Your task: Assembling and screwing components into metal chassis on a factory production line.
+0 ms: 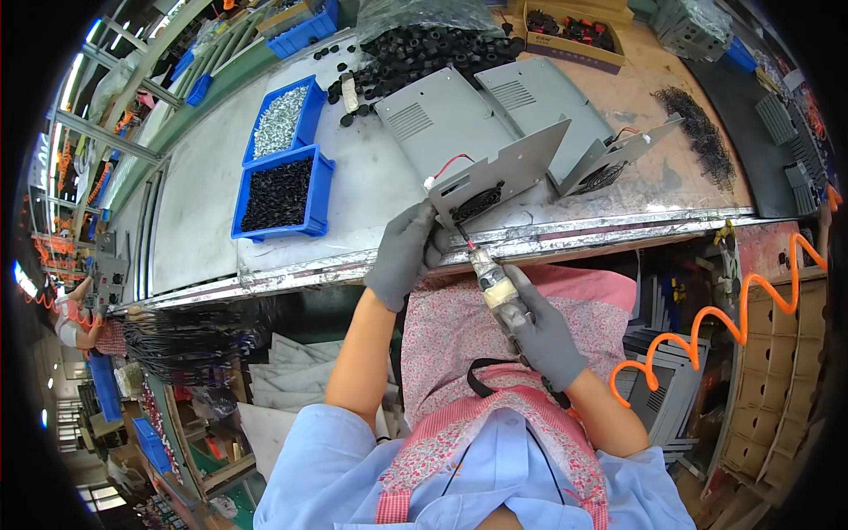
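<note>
My left hand (399, 256), in a grey glove, closes on the lower left corner of a bent grey sheet-metal casing (442, 119). A black fan (477, 203) sits on the casing's upright panel, with a red wire at the panel's top edge. In my right hand (546, 336), also gloved, is a pneumatic screwdriver (496, 287) partly wrapped in pale tape. Its bit points up at the panel's lower edge beside my left fingers; whether it touches a screw I cannot tell. A second casing (552, 106) with a fan guard stands just right of the first.
Two blue bins on the bench hold silver hardware (281, 122) and small black screws (276, 194). Behind lie a heap of black plastic parts (424, 57) and an open carton (574, 40). Black wire pieces (702, 132) lie right. An orange coiled hose (698, 331) hangs at the right.
</note>
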Motion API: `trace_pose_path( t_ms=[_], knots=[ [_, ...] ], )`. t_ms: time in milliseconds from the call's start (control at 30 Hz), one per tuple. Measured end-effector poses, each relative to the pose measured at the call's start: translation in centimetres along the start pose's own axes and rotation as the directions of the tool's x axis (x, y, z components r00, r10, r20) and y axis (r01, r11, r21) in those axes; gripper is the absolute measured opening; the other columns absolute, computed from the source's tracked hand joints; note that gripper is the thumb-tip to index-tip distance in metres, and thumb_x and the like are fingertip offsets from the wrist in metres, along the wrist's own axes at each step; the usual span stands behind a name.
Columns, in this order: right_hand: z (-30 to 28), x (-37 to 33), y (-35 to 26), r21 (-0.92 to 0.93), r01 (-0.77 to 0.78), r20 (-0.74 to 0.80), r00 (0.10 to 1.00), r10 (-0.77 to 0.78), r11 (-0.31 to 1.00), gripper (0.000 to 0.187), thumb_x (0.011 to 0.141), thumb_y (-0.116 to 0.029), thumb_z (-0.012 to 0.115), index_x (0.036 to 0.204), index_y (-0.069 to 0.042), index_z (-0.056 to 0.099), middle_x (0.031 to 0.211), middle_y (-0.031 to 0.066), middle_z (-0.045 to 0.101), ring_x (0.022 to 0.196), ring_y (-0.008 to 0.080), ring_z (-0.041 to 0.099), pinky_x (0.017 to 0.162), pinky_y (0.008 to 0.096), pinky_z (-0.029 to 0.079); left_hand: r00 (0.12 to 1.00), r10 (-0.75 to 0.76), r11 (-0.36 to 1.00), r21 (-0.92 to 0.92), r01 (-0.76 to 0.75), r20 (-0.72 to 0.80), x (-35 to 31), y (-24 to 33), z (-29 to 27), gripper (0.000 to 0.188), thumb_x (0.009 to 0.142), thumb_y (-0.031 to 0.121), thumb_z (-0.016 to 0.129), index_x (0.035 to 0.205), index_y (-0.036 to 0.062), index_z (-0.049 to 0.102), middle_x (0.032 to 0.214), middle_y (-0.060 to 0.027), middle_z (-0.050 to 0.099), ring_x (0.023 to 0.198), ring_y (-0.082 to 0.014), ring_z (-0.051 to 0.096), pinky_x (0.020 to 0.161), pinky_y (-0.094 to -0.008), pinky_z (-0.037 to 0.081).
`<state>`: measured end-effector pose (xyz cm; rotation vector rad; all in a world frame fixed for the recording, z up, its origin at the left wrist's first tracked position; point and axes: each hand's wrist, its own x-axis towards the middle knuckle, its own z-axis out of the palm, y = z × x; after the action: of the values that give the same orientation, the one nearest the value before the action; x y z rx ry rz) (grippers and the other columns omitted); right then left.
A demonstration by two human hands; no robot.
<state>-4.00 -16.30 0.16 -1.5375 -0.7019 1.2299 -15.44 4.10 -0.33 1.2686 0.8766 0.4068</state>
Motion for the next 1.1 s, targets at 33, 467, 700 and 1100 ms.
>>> trace_pose_path(
  t_ms=[33, 467, 700, 1100],
  knots=[
    [-0.1, 0.0, 0.2, 0.025, 0.003, 0.007, 1.000, -0.003, 1.000, 0.059, 0.091, -0.024, 0.050, 0.145, -0.012, 0.029, 0.073, -0.0003, 0.052, 0.055, 0.0052, 0.043, 0.052, 0.0210, 0.040, 0.998, -0.023, 0.980, -0.194, 0.035, 0.066, 0.0, 0.0, -0.6, 0.039, 0.099, 0.036, 0.038, 0.102, 0.0006, 0.055, 0.074, -0.0065, 0.056, 0.054, -0.0103, 0.049, 0.043, -0.0211, 0.037],
    [-0.5, -2.7, -1.2, 0.058, -0.083, 0.072, 0.994, 0.079, 0.995, 0.058, 0.091, -0.023, 0.052, 0.145, -0.014, 0.031, 0.076, 0.0005, 0.052, 0.058, 0.0053, 0.046, 0.053, 0.0207, 0.041, 0.957, 0.050, 0.637, -0.747, 0.190, 0.287, -1.8, -2.6, -2.8, 0.039, 0.096, 0.013, 0.047, 0.127, -0.0084, 0.038, 0.120, -0.0243, 0.049, 0.109, -0.0320, 0.055, 0.092, -0.0384, 0.052],
    [-0.5, -3.1, -2.0, 0.049, -0.017, 0.132, 0.991, 0.010, 0.999, 0.059, 0.091, -0.017, 0.052, 0.145, -0.009, 0.029, 0.081, 0.0018, 0.055, 0.061, 0.0052, 0.046, 0.057, 0.0210, 0.042, 0.916, 0.131, 0.652, -0.729, 0.209, 0.379, -1.4, -4.7, -3.3, 0.043, 0.094, 0.019, 0.054, 0.129, -0.0015, 0.042, 0.106, -0.0135, 0.060, 0.079, -0.0112, 0.060, 0.053, -0.0141, 0.048],
    [-0.5, -3.3, -2.2, 0.055, -0.048, 0.117, 0.992, 0.041, 0.997, 0.060, 0.092, -0.018, 0.052, 0.145, -0.007, 0.027, 0.084, 0.0035, 0.057, 0.062, 0.0053, 0.048, 0.057, 0.0211, 0.043, 0.989, -0.019, 0.662, -0.739, 0.121, 0.144, -2.5, -3.3, -1.7, 0.036, 0.093, -0.002, 0.039, 0.128, -0.0071, 0.039, 0.125, -0.0245, 0.048, 0.115, -0.0332, 0.053, 0.094, -0.0356, 0.051]
  ],
)
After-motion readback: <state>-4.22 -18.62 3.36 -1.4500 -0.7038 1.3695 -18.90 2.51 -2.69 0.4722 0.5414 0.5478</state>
